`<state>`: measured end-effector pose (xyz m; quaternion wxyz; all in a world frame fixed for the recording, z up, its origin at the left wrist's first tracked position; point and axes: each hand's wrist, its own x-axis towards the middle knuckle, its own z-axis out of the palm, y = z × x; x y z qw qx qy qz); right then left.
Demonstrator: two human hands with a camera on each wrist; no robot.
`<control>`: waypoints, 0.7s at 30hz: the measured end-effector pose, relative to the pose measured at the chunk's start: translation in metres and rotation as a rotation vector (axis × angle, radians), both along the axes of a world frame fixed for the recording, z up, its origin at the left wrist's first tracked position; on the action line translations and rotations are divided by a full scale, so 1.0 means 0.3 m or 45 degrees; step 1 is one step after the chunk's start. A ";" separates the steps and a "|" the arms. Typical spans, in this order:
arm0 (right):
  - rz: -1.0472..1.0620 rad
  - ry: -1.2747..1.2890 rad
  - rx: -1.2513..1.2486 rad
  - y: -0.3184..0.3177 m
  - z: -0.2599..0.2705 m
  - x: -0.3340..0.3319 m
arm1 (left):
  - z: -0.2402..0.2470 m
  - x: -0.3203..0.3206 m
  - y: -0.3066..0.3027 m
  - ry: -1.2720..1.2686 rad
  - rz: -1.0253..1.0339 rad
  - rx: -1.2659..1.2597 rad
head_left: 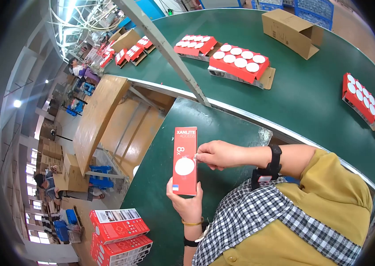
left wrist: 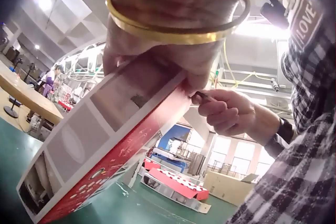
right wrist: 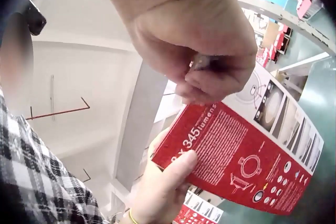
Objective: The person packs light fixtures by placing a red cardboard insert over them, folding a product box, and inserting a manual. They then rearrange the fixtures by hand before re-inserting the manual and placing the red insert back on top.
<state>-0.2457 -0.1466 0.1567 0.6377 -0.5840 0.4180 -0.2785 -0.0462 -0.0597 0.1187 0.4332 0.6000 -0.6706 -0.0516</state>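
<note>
One red Xanlite box (head_left: 185,146), printed "8x", is at the centre of the head view. The left hand (head_left: 184,204) clasps its lower end; the right hand (head_left: 217,155), at its right edge, pinches a small greyish piece (right wrist: 200,62) — too unclear to name. A metal post (head_left: 165,46) slants across the upper left, partly blocking the green worktop (head_left: 311,88). Two red cartons (head_left: 240,62) of white discs sit upper centre, two more far right; one open brown carton (head_left: 287,33), upper right. Two stacked red boxes (head_left: 118,226), lower left.
</note>
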 end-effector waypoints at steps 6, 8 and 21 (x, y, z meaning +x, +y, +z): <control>0.482 0.257 -0.245 -0.060 0.044 -0.049 | 0.010 0.054 -0.012 0.063 -0.130 0.063; 0.596 0.223 -0.323 -0.081 0.009 -0.045 | 0.006 0.062 -0.017 0.070 -0.131 0.062; 0.404 0.278 -0.691 -0.064 0.156 -0.054 | 0.048 0.255 -0.095 0.417 -0.338 0.346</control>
